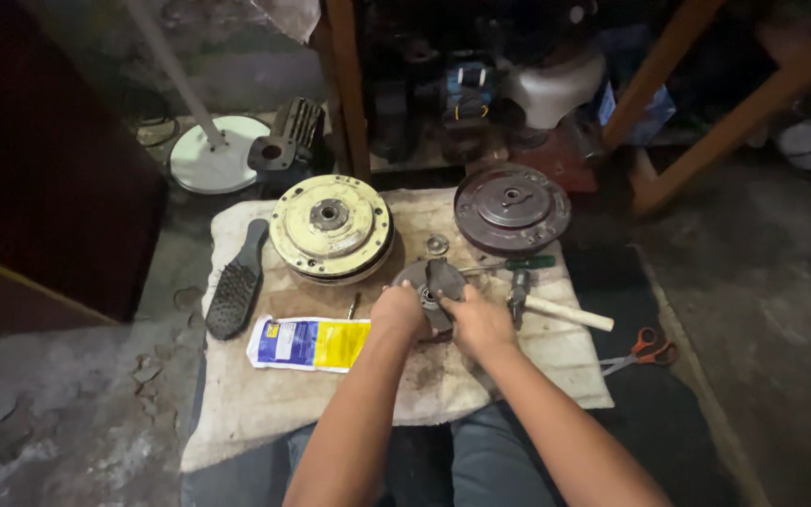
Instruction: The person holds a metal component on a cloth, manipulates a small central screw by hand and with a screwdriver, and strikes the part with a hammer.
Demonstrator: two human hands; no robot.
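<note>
Both hands rest on a round grey metal disc part point(432, 278) lying on a dirty cloth point(265, 394). My left hand point(398, 308) grips its left edge. My right hand point(477, 319) holds its right side, fingers near the centre hub. Behind it sit a cream-coloured round motor housing point(330, 226) and a dark maroon round cover point(511, 208). A small metal washer point(437, 245) lies between them.
A black brush point(236, 282) lies at the cloth's left edge, a blue, white and yellow packet point(308, 343) in front. A hammer point(556, 308) and green-handled screwdriver point(509, 266) lie right of the disc. Orange scissors point(642, 351) rest on the floor. Wooden legs stand behind.
</note>
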